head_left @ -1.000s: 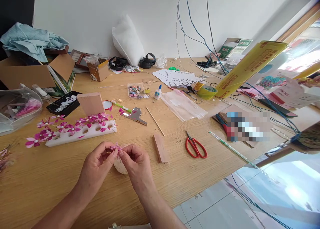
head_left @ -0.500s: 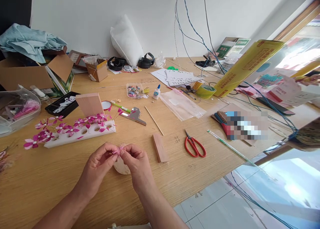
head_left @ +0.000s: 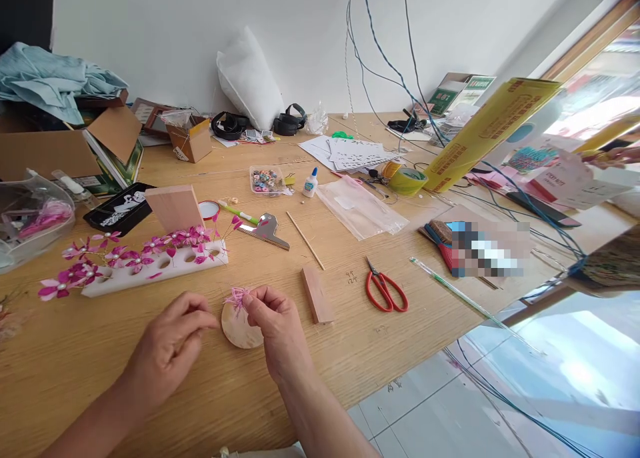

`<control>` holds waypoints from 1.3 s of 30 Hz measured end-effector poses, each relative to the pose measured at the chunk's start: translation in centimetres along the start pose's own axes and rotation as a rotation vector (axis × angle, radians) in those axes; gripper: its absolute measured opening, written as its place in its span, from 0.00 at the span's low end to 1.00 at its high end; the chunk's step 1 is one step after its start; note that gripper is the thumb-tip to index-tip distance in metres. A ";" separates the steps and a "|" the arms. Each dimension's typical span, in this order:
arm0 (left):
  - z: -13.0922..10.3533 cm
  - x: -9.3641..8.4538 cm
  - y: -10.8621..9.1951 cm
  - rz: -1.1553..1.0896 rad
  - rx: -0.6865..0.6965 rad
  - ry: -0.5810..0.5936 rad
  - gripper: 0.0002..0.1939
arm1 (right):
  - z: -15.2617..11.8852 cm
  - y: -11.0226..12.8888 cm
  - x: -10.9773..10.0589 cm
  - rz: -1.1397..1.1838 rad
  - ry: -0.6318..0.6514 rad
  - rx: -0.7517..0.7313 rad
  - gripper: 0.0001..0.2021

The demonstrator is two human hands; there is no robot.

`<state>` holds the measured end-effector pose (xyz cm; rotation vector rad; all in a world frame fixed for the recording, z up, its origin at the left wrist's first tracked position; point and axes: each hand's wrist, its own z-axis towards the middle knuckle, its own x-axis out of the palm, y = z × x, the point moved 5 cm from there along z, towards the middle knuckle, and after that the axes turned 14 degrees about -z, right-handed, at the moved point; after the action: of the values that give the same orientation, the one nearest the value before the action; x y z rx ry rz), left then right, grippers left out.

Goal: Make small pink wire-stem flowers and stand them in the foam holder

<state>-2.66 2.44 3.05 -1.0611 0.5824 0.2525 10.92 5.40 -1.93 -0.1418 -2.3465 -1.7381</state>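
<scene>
Between thumb and index finger, my right hand pinches a small tuft of pink thread, whose loose ends stick out to the left. Directly beneath it lies a round pale wooden disc, partly covered by that hand. My left hand hovers just left of the disc, fingers loosely bent and apart from the thumb, with nothing visible in it. Past the hands, a white holder with round holes bears magenta flowers with pearl-like centres on wire stems.
To the right lie a wooden block, red-handled scissors and a thin stick. Farther back are a metal clip, a glue bottle, a bead box and a plastic bag. Cables hang at the back right.
My left hand has let go of the pink thread and moved left and down. My right hand still pinches the tuft, and more of the wooden disc shows. The view has shifted slightly.
</scene>
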 end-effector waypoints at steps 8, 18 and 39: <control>1.6 -2.1 -3.3 0.205 0.153 -0.131 0.08 | 0.0 0.9 0.0 -0.453 0.024 -0.192 0.09; 2.3 0.5 -3.1 0.458 0.363 -0.067 0.06 | -1.4 3.5 -0.3 -0.836 -0.184 -0.472 0.09; 1.2 0.9 -3.0 0.338 0.364 -0.316 0.16 | 0.0 1.7 -0.8 -0.493 -0.160 -0.261 0.10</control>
<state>-0.12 1.94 5.23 -0.5518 0.4949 0.5755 12.00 5.90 -0.53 0.2940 -2.3942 -2.3371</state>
